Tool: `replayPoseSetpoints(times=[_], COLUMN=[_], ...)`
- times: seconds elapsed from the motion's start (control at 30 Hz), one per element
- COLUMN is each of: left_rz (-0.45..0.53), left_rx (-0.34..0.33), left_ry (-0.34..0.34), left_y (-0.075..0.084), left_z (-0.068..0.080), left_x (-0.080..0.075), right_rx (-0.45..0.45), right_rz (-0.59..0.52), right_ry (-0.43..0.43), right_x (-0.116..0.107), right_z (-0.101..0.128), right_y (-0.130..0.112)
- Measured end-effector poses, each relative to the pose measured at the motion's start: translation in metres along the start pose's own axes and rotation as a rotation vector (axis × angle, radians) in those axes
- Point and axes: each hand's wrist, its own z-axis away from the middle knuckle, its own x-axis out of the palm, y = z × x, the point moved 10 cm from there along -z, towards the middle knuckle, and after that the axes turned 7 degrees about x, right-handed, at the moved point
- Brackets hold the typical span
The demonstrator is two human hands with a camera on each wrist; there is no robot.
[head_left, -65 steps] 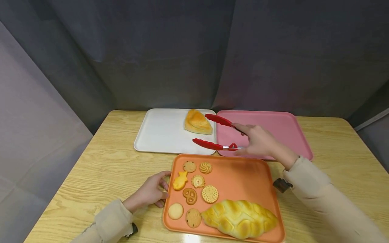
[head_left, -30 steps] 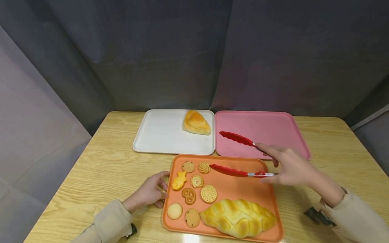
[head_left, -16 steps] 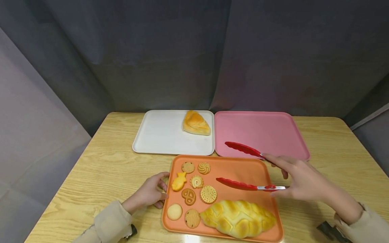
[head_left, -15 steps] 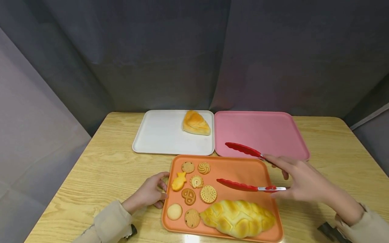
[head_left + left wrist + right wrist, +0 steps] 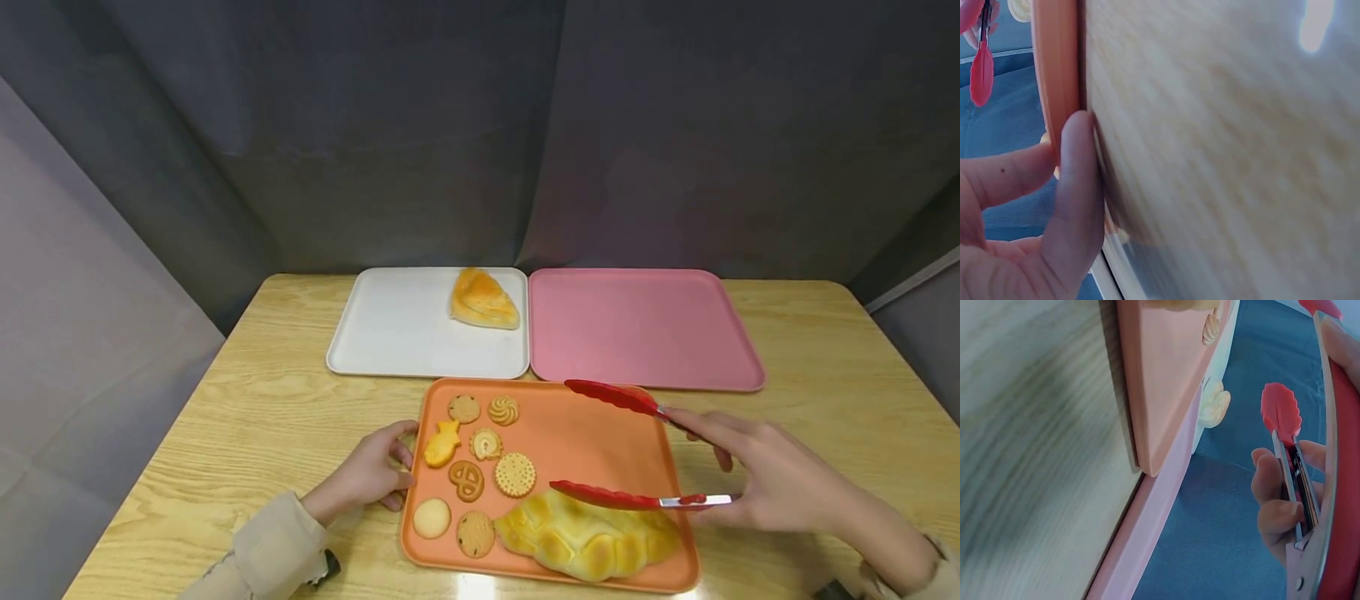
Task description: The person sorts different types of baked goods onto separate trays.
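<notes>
An orange tray [image 5: 600, 433] lies at the front of the table. It carries several cookies [image 5: 516, 475], a small fish-shaped biscuit [image 5: 442, 444] and a long braided loaf [image 5: 592, 542]. My right hand [image 5: 742, 479] grips red tongs [image 5: 630, 500], whose arms are spread wide. The near arm lies just over the loaf's top and the far arm [image 5: 611, 396] hangs over the tray's back rim. In the right wrist view my fingers [image 5: 1269, 500] wrap the tongs [image 5: 1280, 409]. My left hand [image 5: 371, 475] holds the orange tray's left rim [image 5: 1057, 75], its fingers [image 5: 1075, 187] pressed against it.
A white tray [image 5: 397, 325] at the back holds a wedge-shaped pastry [image 5: 482, 300]. A pink tray [image 5: 637, 325] sits right beside it. The light wooden table [image 5: 262, 400] ends at a dark curtain behind, and its side edges are near.
My right hand has drawn the open tongs back from the pastry on the white tray, across the pink tray, down to the braided loaf. The left hand has stayed on the rim.
</notes>
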Motion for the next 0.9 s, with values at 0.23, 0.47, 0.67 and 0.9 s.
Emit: replayPoseSetpoints(times=[0.23,0.47,0.67,0.9], left_rz=[0.012,0.015,0.019,0.029], left_rx=[-0.001,0.003,0.010,0.021], left_ry=[0.001,0.004,0.008,0.003], left_y=[0.001,0.003,0.004,0.005], left_z=[0.000,-0.001,0.001,0.002], left_x=[-0.001,-0.001,-0.001,0.000], right_rx=[-0.054,-0.005,0.049,-0.003], right_rz=[-0.051,-0.105,-0.147,-0.144], right_ry=[0.010,-0.036,-0.099,-0.098], right_x=[0.003,0.010,0.017,0.022], right_z=[0.012,0.024,0.032,0.040], right_y=[-0.004,-0.002,0.000,-0.005])
